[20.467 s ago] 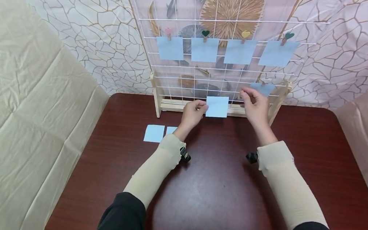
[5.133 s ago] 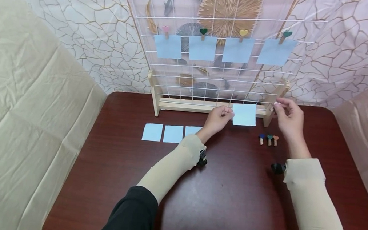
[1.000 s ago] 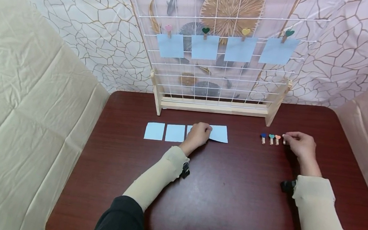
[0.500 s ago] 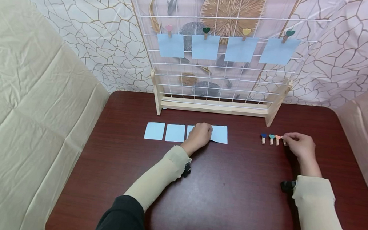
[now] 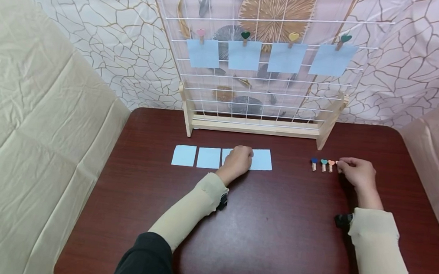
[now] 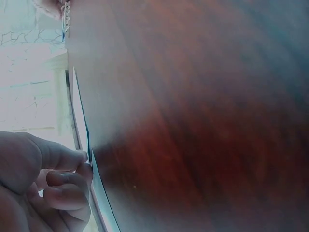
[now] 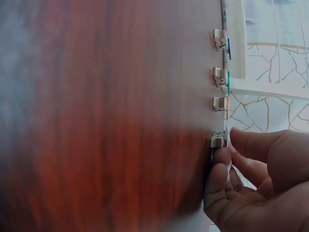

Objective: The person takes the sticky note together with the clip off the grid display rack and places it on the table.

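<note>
My left hand (image 5: 237, 162) is low over the table at the right part of a row of light blue paper squares. Its thumb and fingertip pinch the left edge of the rightmost paper square (image 5: 262, 160), which lies nearly flat. The hand partly covers the paper to its left (image 5: 226, 153). At the right, my right hand (image 5: 359, 175) pinches a small wooden clothespin (image 7: 218, 140) with a pale heart. Beside it stand clothespins with an orange heart (image 5: 331, 166), a teal heart (image 5: 323, 165) and a blue heart (image 5: 313, 164).
Behind the row stands a white wire grid (image 5: 263, 81) on a wooden stand (image 5: 255, 126). Four-sided blue papers (image 5: 203, 53) hang from it by heart clothespins. Two more paper squares (image 5: 208, 158) lie at the left on the dark red table (image 5: 266, 232).
Papers and clothespins that were up at the grid's lower part now lie on the table. Both hands came down from the grid; over the last second they have hardly moved.
</note>
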